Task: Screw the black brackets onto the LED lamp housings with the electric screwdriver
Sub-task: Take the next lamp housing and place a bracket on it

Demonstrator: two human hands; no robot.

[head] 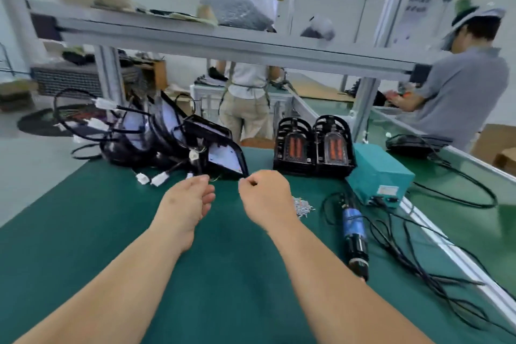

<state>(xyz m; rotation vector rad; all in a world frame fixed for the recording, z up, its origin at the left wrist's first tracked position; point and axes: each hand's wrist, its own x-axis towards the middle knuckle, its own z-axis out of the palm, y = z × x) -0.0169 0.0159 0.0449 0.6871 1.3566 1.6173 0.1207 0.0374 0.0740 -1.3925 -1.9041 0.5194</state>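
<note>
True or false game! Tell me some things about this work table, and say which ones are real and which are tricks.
1. The electric screwdriver lies on the green mat. True.
2. The right hand holds the screwdriver. False: the screwdriver lies on its own, to the right of that hand.
3. A little pile of screws sits beside the right hand. True.
4. The power supply box is red. False: it is teal.
</note>
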